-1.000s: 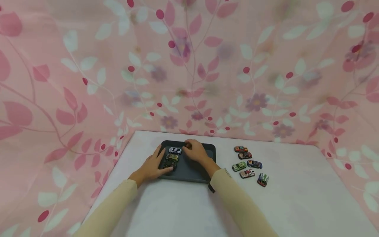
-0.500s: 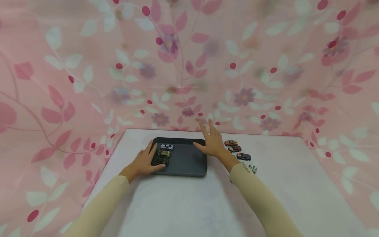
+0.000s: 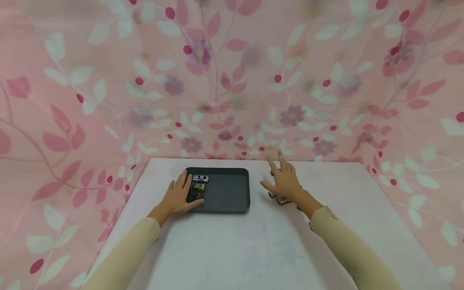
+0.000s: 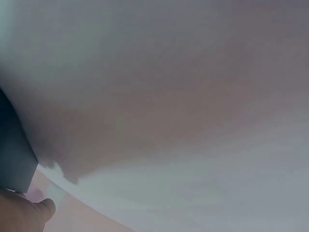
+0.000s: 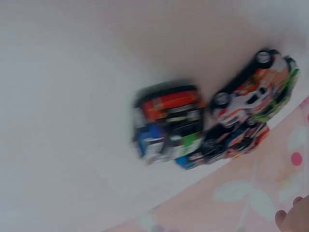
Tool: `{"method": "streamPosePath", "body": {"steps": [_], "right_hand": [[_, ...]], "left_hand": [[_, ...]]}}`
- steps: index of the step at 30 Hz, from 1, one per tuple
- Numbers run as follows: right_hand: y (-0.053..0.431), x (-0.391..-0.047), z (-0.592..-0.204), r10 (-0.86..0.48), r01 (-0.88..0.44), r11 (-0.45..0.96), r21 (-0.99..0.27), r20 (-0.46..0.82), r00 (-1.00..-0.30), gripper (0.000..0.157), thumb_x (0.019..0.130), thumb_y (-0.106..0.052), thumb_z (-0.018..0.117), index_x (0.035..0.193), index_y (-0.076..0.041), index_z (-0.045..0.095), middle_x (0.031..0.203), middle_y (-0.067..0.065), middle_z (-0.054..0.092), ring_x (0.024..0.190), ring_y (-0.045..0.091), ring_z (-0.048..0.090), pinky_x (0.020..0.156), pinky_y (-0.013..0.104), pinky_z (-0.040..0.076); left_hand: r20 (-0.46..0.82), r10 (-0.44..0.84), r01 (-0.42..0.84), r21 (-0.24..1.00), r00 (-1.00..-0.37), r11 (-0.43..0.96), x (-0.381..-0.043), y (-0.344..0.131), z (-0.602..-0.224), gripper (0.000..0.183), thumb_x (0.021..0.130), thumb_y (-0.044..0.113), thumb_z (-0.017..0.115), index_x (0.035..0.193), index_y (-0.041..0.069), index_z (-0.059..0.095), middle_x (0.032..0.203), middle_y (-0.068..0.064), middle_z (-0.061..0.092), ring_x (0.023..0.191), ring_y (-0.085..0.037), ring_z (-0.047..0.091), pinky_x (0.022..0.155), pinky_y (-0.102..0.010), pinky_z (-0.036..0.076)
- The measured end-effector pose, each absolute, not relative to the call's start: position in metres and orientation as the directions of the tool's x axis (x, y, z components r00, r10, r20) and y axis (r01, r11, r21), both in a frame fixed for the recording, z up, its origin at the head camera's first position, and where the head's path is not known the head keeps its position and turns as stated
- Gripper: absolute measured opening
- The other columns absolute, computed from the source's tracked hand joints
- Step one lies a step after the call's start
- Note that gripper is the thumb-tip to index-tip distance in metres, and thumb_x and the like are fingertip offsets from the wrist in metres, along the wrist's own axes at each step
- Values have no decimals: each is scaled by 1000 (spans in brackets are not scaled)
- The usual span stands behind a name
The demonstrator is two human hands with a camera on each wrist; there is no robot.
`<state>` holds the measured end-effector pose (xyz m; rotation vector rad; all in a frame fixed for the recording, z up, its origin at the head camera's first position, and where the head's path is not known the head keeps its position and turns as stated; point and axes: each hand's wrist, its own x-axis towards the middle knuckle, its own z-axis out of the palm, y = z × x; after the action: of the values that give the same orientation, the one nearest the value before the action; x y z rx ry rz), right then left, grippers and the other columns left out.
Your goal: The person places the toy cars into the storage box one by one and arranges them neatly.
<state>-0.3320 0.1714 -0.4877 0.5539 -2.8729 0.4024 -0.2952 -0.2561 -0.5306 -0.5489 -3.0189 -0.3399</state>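
Observation:
A dark grey tray [image 3: 228, 193] lies on the table with three toy cars along its left side: a silver one [image 3: 201, 178] at the back, a yellow-green one [image 3: 199, 187] in the middle and a dark one [image 3: 196, 195] in front. My left hand [image 3: 175, 198] rests at the tray's left edge, fingers straight and thumb toward the dark car. To the right of the tray, my right hand [image 3: 286, 183] reaches over a cluster of toy cars with spread fingers, holding nothing. It hides most of them. The right wrist view shows a red, white and green car [image 5: 169, 125] nearest.
Beside that car, the right wrist view has a white and orange car [image 5: 253, 94] and blue and red ones [image 5: 231, 142] packed close. A white cloth [image 3: 224, 249] covers the table. Pink flowered fabric [image 3: 232, 100] hangs behind its back edge.
My right hand has left the tray and moved right to above the loose cars, its fingers opening out. My left hand stays at the tray's edge. The head view has shifted slightly.

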Motion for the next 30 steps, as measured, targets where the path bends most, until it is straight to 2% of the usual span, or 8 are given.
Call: {"method": "streamPosePath", "body": {"steps": [7,14,19,24,30], "right_hand": [[216,-320,-499,-305,-371,899,-233,275,-912,97,87,-57,65,161,-21,14,164,24,-4,136,56,29,110,70,20],[248,-309,-503,-265,-321,913,-252,233,-936,97,88,-58,64,161,-22,11,164,23,-7,132,60,32,108,71,19],[261,-306,-507,-228,-286,917,-278,222,-948,95,88,-59,63,160,-20,15,165,22,-6,134,60,32,108,72,20],[267,-304,-511,-221,-279,910,-308,210,-952,93,89,-59,63,160,-18,18,164,25,-3,136,60,28,107,74,19],[275,-300,-520,-204,-266,912,-313,217,-955,92,88,-54,65,159,-16,20,163,28,1,135,62,28,105,75,20]], "left_hand": [[113,342,359,206,-933,910,-293,-258,-532,109,86,72,55,158,0,16,165,-22,3,152,-41,11,118,-62,17],[120,343,361,200,-932,911,-291,-256,-537,107,85,71,57,157,1,20,165,-24,5,151,-44,12,116,-65,20],[122,323,344,256,-939,903,-289,-254,-539,109,85,72,58,158,2,18,164,-26,2,150,-46,10,116,-64,20],[69,283,290,310,-957,906,-289,-255,-538,113,83,74,57,159,3,13,164,-26,-3,151,-45,5,116,-63,22],[65,279,285,333,-958,899,-290,-255,-538,112,85,74,56,159,4,10,164,-25,-2,151,-46,9,116,-64,20]]}}
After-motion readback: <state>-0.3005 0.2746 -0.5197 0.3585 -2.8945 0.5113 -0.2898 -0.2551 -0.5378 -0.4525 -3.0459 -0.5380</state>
